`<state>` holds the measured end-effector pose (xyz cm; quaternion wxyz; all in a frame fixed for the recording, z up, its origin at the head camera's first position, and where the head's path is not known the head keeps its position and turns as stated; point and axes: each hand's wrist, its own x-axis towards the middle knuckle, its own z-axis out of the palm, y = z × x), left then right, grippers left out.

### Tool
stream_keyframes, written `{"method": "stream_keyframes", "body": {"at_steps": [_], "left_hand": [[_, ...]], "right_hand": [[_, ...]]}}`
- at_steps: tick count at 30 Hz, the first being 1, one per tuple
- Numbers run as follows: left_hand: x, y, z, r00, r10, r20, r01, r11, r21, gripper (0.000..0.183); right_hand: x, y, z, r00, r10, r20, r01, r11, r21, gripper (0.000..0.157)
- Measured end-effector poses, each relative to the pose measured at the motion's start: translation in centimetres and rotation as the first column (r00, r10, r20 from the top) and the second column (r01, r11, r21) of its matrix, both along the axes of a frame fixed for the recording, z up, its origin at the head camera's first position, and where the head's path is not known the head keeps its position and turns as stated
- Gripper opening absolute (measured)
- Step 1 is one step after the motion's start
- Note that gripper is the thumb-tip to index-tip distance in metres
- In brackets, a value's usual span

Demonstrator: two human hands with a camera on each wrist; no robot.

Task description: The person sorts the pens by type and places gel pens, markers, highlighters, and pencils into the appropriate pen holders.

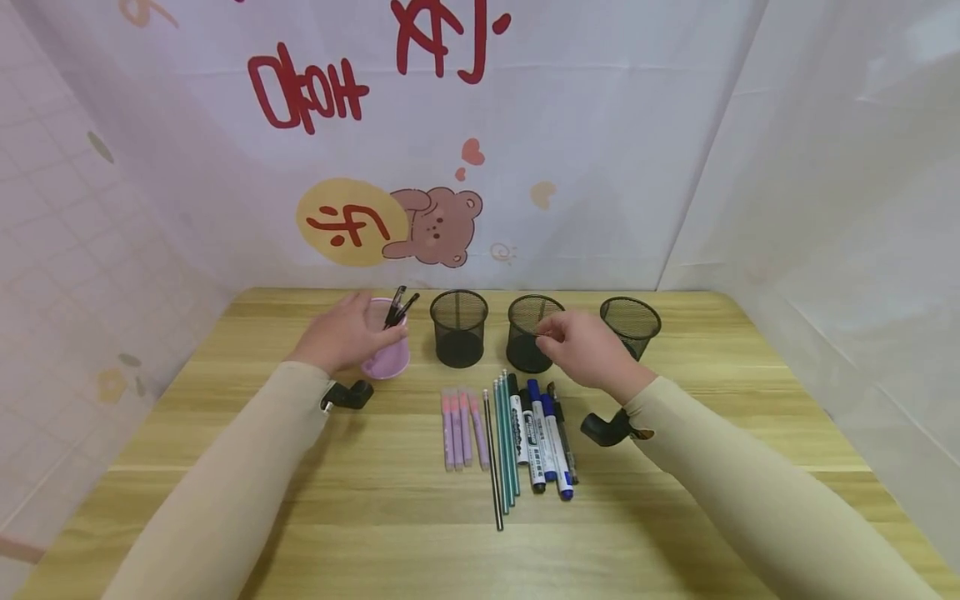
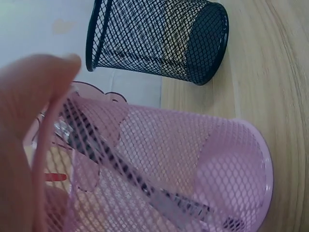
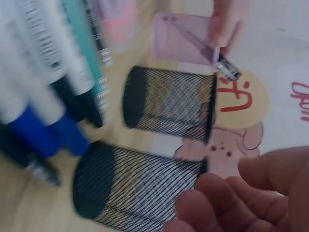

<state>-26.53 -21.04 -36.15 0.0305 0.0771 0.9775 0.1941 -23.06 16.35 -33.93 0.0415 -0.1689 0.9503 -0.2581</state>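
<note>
My left hand [image 1: 341, 333] grips the rim of a pink mesh pen holder [image 1: 386, 363], thumb on the near side. A couple of black pens [image 1: 393, 317] lean inside it and stick out above the rim; their lower parts show through the mesh in the left wrist view. My right hand [image 1: 588, 346] hovers by the rim of a black mesh pen holder [image 1: 527, 354], its fingers loosely bent. Nothing shows between thumb and fingers in the right wrist view [image 3: 241, 188].
Another black mesh holder [image 1: 459, 346] stands beside the pink one, and a third [image 1: 637, 321] is partly behind my right hand. In front lie purple-and-pink sticks [image 1: 457, 433], several pencils [image 1: 504, 450], black and blue capped markers [image 1: 536, 442] and a black pen [image 1: 566, 442]. A printed cloth [image 1: 585, 167] hangs behind the table.
</note>
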Motion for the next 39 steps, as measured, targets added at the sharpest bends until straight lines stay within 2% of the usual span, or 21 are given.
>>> {"method": "stream_keyframes", "body": {"at_steps": [4, 8, 15, 19, 25, 39], "left_hand": [[-0.4, 0.1, -0.2, 1.0, -0.01, -0.028, 0.011, 0.999, 0.041, 0.121], [-0.7, 0.5, -0.6, 0.998, -0.037, -0.053, 0.038, 0.999, 0.025, 0.119], [-0.7, 0.6, -1.1, 0.996, -0.034, -0.081, 0.035, 0.999, 0.007, 0.106], [-0.8, 0.8, -1.3, 0.993, -0.035, -0.111, 0.035, 0.999, -0.004, 0.098], [-0.8, 1.1, -1.3, 0.994, -0.025, -0.11, 0.024, 1.0, -0.01, 0.098], [-0.8, 1.0, -1.6, 0.993, -0.016, -0.117, 0.016, 1.0, 0.001, 0.1]], "right_hand": [[0.3, 1.0, -1.0, 0.999, 0.016, 0.041, -0.021, 0.993, 0.115, 0.028], [0.6, 1.5, -1.8, 0.998, 0.015, 0.056, -0.025, 0.982, 0.186, 0.024], [0.7, 1.9, -2.9, 0.995, -0.008, 0.103, -0.02, 0.963, 0.269, 0.036], [1.0, 2.0, -3.3, 0.991, 0.005, 0.133, -0.042, 0.959, 0.279, 0.038], [1.3, 1.9, -4.1, 0.983, 0.005, 0.182, -0.056, 0.96, 0.275, 0.043], [1.2, 2.1, -4.9, 0.986, 0.031, 0.164, -0.074, 0.962, 0.263, 0.051]]}}
